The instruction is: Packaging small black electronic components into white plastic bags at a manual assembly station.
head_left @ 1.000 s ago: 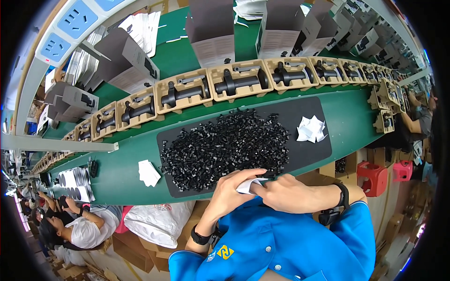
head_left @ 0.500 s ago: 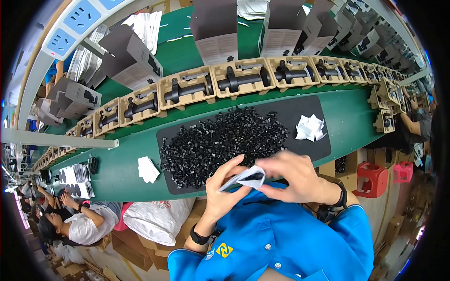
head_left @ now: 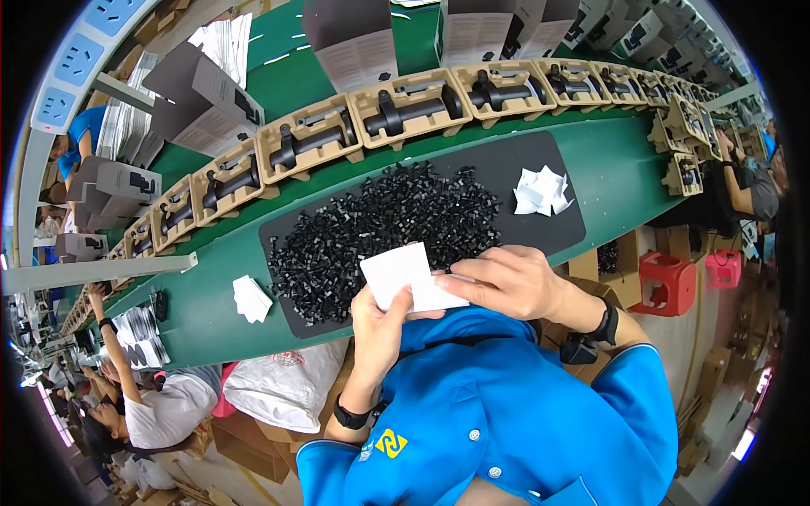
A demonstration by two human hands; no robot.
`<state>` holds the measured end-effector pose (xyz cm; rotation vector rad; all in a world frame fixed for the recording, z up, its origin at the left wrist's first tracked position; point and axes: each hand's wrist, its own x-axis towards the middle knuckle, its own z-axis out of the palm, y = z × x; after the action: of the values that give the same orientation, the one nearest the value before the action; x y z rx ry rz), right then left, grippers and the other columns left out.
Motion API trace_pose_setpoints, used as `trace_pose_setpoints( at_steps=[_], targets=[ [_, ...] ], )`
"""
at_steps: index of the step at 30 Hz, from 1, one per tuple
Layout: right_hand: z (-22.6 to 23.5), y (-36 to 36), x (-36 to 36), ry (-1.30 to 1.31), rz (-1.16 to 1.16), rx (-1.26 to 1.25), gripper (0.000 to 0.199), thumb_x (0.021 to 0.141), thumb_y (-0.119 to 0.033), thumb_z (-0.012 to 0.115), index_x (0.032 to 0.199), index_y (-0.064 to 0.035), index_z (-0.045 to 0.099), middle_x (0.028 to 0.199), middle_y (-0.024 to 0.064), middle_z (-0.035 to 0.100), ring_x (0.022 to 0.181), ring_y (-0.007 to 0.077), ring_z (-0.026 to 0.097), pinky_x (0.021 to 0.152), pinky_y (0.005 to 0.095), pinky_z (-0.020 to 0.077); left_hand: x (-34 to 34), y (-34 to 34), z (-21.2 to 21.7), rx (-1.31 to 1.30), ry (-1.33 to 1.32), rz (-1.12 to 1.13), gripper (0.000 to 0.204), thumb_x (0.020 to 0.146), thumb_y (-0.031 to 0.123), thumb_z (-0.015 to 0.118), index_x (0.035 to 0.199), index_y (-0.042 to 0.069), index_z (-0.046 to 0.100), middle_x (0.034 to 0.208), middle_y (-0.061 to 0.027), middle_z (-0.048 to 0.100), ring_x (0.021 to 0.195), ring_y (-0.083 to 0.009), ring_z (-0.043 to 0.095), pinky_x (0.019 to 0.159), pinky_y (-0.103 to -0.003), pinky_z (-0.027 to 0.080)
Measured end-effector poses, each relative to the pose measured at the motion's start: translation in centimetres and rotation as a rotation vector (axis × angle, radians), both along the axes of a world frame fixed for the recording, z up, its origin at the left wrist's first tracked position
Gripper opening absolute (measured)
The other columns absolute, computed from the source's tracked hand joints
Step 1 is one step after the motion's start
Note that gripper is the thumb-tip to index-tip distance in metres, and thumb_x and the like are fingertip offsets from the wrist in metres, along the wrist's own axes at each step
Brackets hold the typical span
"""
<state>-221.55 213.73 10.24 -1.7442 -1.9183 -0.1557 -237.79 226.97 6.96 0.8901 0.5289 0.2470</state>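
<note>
In front of my chest, a folded white paper (head_left: 394,271) is held between both hands, over the near edge of a heap of small black parts. My left hand (head_left: 380,327) grips its lower left, thumb on top and fingers beneath. The fingers of my right hand (head_left: 513,282) pinch the folded right-hand part of the paper. Whether anything lies inside the fold is hidden. The small black plastic parts (head_left: 380,228) are heaped on a dark grey mat (head_left: 553,160) just beyond my hands.
White folded papers (head_left: 542,191) lie at the mat's right, with more white slips (head_left: 251,299) left of it. Beyond, a row of cardboard trays (head_left: 409,105) holds black tubular devices. Grey boxes stand behind. A co-worker in white (head_left: 173,413) reaches toward the table at left. Red stool (head_left: 665,282) at right.
The paper, earlier held edge-up and gaping with something dark inside, now shows its broad white face. My right fingers have come down onto its right side. The co-worker's arm has stretched out.
</note>
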Motion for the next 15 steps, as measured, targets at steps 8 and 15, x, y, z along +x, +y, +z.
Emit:
trace_pose_setpoints(
  at_steps=[8, 15],
  targets=[
    [1.3, 0.0, -1.6, 0.152, -0.087, -0.237, 0.041, 0.069, -0.008, 0.067, 0.110, -0.0104, 0.065, 0.106, 0.0007, 0.061, 0.082, 0.0165, 0.059, 0.057, 0.0251, 0.0495, 0.3, 0.4, -0.4, 0.000, 0.117, -0.007, 0.026, 0.083, 0.000, 0.064, 0.108, -0.005, 0.059, 0.098, -0.0137, 0.065, 0.086, -0.0195, 0.065, 0.068, -0.029, 0.059],
    [0.7, 1.2, 0.1, 1.011, -0.171, -0.575, 0.020, 0.078, -0.011, 0.069, 0.096, -0.0017, 0.068, 0.085, 0.0108, 0.067, 0.072, 0.0176, 0.063, 0.061, 0.0281, 0.0481, 0.3, 1.7, -0.4, 0.016, 0.048, -0.054, 0.057, 0.083, -0.003, 0.062, 0.135, -0.004, 0.036, 0.104, -0.0168, 0.063, 0.097, -0.0230, 0.063, 0.068, -0.028, 0.058]
  ],
)
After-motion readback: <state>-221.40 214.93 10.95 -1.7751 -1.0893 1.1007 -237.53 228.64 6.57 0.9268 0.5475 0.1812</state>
